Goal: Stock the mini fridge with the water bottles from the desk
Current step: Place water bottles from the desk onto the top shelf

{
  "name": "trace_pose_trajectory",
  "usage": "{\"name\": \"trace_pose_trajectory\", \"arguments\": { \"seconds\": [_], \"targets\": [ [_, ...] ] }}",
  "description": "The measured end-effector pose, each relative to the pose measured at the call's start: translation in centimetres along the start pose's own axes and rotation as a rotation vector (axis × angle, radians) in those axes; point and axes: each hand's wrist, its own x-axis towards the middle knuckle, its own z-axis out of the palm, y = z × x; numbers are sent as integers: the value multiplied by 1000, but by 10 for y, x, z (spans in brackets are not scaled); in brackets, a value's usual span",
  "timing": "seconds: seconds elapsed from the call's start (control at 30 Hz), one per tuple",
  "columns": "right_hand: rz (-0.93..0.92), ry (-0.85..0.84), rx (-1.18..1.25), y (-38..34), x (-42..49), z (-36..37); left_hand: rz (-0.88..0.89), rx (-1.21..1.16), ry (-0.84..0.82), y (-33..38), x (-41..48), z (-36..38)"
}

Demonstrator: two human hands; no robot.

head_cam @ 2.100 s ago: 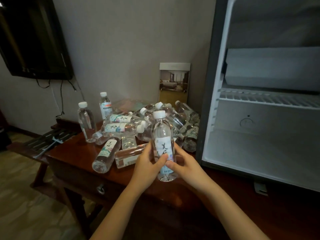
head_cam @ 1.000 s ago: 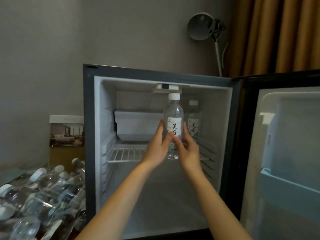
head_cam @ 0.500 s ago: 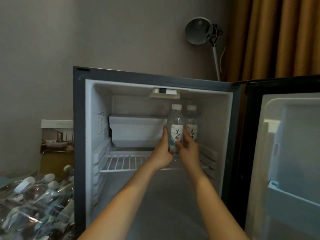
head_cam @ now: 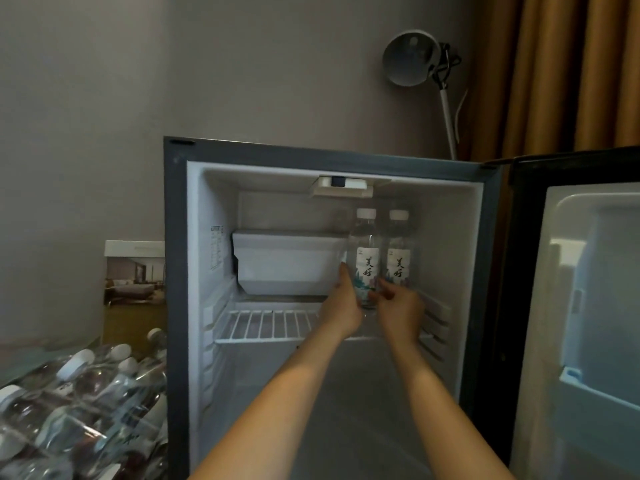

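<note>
Plastic water bottle [head_cam: 366, 252] upright in mini fridge [head_cam: 176, 271], second bottle [head_cam: 399, 252] beside.

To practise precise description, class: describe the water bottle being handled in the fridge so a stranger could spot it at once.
Look inside the open mini fridge, at the right end of its wire shelf, beside the white box. Two white-capped bottles are side by side; it is the left bottle, gripped low by the left hand and right hand, not the right bottle nearer the wall.
</note>
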Motion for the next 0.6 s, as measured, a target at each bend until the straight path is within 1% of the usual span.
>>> {"name": "trace_pose_trajectory", "arguments": {
  "seconds": [0.17, 0.23, 0.47, 0.53, 0.6],
  "targets": [
    [-6, -18, -31, -3, -2, -2, -75, 55, -24, -1, -1, -1],
    [5, -23, -26, -4, -5, -2, -78, 81, -41, -1, -2, -2],
    [19, -2, 2, -9, -11, 0, -115, 152, -172, -6, 0, -11],
    [27, 10, 22, -10, -13, -1, -75, 187, -127, -5, -5, -13],
    [8, 31, 45, -12, -17, -2, -3, 159, 11, -4, -16, -16]
  ]
}}
